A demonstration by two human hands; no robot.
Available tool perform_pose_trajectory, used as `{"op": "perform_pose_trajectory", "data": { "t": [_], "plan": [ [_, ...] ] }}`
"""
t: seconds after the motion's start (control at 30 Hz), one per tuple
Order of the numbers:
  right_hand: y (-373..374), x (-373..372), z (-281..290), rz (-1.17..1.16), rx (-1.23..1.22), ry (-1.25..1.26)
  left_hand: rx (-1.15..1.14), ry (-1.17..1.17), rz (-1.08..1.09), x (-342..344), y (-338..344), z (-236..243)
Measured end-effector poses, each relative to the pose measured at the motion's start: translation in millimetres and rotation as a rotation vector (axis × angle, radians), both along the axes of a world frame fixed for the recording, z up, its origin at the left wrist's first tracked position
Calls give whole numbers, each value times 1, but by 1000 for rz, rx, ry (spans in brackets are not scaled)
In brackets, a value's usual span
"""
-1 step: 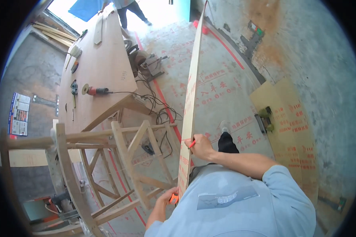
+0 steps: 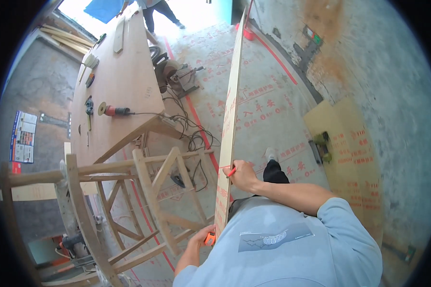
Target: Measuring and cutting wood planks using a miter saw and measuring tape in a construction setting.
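A long, narrow wooden board (image 2: 230, 110) with red print runs from in front of my body toward the far wall. My right hand (image 2: 244, 177) is closed at the board's right edge and holds a red pencil or marker (image 2: 231, 171), its tip hidden or too small to make out. At the board's near end, my left hand (image 2: 199, 237) is wrapped round an orange tape measure (image 2: 209, 239) pressed close to the wood. Whether the tape blade is pulled out along the board I cannot tell.
Left of me stands a wooden trestle frame (image 2: 146, 191). Beyond it, a large worktable (image 2: 124, 86) carries an angle grinder (image 2: 112, 110) and other tools. Cables (image 2: 196, 136) and a saw (image 2: 172, 74) lie on the floor. A green nailer (image 2: 324, 146) rests on a sheet at right. Another person (image 2: 153, 12) stands far off.
The view has shifted slightly, and the board's far end appears a little lower and further left. Both hands keep their holds.
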State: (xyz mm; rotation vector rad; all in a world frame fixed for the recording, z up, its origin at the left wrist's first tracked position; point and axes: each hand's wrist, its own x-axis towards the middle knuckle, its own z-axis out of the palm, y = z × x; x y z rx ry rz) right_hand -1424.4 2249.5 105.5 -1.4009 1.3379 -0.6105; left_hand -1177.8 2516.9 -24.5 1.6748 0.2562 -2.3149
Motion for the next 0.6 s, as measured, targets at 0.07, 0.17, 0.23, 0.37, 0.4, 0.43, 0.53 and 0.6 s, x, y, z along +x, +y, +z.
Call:
{"op": "perform_pose_trajectory", "data": {
  "t": [0.07,0.17,0.23,0.37,0.4,0.43,0.53,0.6],
  "plan": [
    [-59,-15,-5,53,-9,41,-19,-94,-26,-32,-52,21],
    [-136,-18,8,129,-39,6,3,-79,-4,-25,-78,-24],
    [-184,-30,15,133,35,-81,-73,-37,96,-57,-134,5],
    [-265,-26,12,155,172,-131,-55,-62,126,-87,-227,47],
    [-291,-23,7,178,166,-120,-80,-71,123,-87,-249,47],
    [-312,-17,2,210,150,-77,-98,-80,120,-85,-264,44],
    [-375,4,-17,281,170,0,-92,-129,160,-64,-305,19],
    [-429,16,-31,298,193,53,-97,-142,186,-55,-377,19]
  ]
}}
